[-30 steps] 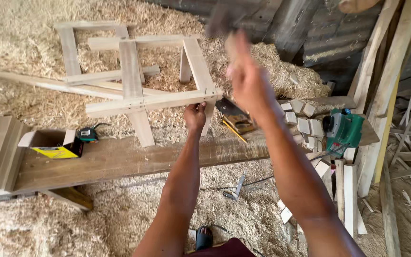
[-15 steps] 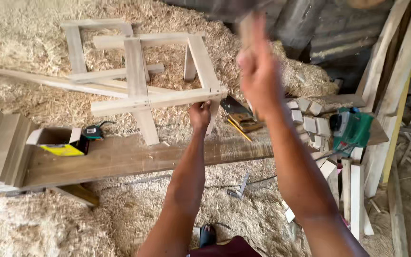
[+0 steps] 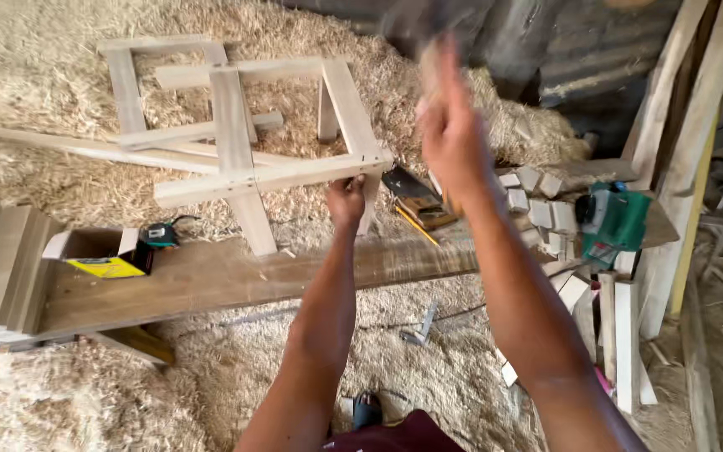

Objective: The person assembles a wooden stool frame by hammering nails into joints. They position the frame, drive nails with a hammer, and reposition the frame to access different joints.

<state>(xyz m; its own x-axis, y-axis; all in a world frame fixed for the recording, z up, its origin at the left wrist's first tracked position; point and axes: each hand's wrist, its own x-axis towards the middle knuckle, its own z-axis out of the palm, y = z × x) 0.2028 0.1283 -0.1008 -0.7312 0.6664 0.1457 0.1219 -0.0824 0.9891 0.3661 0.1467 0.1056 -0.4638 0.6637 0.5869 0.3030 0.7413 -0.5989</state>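
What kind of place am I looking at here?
Most likely a rough carpentry workshop: pale wood shavings cover the floor, an unfinished bare-wood frame stands on a long plank bench, and a green power planer sits nearby.

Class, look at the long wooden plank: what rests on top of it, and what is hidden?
On the plank: an open cardboard box and the wooden frame, steadied by the left hand. The box's contents are hidden.

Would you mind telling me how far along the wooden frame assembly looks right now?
Done: the wooden frame already has legs and rails joined, resting on the plank. In hand: the left hand grips a frame corner while the right hand is raised holding a blurred tool. Left: the loose wooden blocks lie unused.
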